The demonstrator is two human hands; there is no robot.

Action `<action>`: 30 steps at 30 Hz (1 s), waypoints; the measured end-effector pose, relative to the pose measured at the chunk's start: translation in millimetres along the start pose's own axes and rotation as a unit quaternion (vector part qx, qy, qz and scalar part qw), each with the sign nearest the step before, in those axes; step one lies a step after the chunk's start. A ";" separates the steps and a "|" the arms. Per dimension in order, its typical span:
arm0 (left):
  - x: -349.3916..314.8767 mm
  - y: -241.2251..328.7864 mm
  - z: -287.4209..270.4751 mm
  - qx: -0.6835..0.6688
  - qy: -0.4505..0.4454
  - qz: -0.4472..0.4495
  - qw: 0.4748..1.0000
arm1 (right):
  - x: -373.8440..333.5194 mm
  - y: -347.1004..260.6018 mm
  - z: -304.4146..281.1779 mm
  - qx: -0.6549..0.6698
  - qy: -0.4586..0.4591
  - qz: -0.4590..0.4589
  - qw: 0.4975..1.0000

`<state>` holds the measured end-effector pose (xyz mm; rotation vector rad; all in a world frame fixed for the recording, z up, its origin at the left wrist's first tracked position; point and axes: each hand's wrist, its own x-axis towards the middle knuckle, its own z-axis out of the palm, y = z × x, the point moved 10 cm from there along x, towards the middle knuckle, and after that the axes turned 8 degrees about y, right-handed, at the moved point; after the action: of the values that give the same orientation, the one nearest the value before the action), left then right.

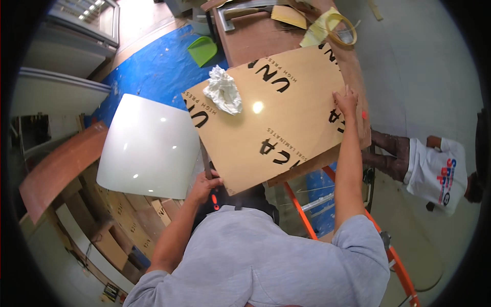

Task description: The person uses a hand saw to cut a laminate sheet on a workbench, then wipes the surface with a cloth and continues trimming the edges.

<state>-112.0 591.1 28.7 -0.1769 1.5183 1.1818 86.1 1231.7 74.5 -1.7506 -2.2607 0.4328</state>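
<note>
Tan and glossy, the sheet (pixel 302 105) lies tilted across the bench (pixel 248 46), its long axis running left to right with the right end swung to the far side. Its left end juts past the bench edge. Black lettering slants across its face, and a bright glare spot sits near the middle. The left hand (pixel 203 185) is closed on its near corner; the right hand (pixel 346 101) touches the right edge, fingers curled, though I cannot tell whether it grips. Crumpled white paper (pixel 222 92) rests on the sheet's far left part. Beyond, a tape roll (pixel 328 30) is on the bench. Far left, a green dustpan (pixel 203 51), its scoop showing bare green, lies on a blue floor cover (pixel 148 64). Left stands a white panel (pixel 148 148); near right, an orange ladder (pixel 300 211); farther right, a co-worker in a white shirt (pixel 434 169).
</note>
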 end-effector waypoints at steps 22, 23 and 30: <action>103.2 93.5 -40.6 -0.147 0.047 0.124 0.980 | -273.0 -312.5 84.9 0.153 -0.113 -0.265 0.945; 93.6 78.5 -46.1 -0.140 0.070 0.115 0.981 | -280.7 -289.8 65.3 0.143 -0.070 -0.274 0.948; 20.7 14.8 -64.3 -0.302 0.076 0.053 0.949 | -307.6 -115.4 -20.3 0.163 0.174 -0.161 0.958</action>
<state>-171.3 560.7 10.5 -0.6148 1.2632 1.7302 66.4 908.3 132.6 -1.1668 -2.0303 0.3686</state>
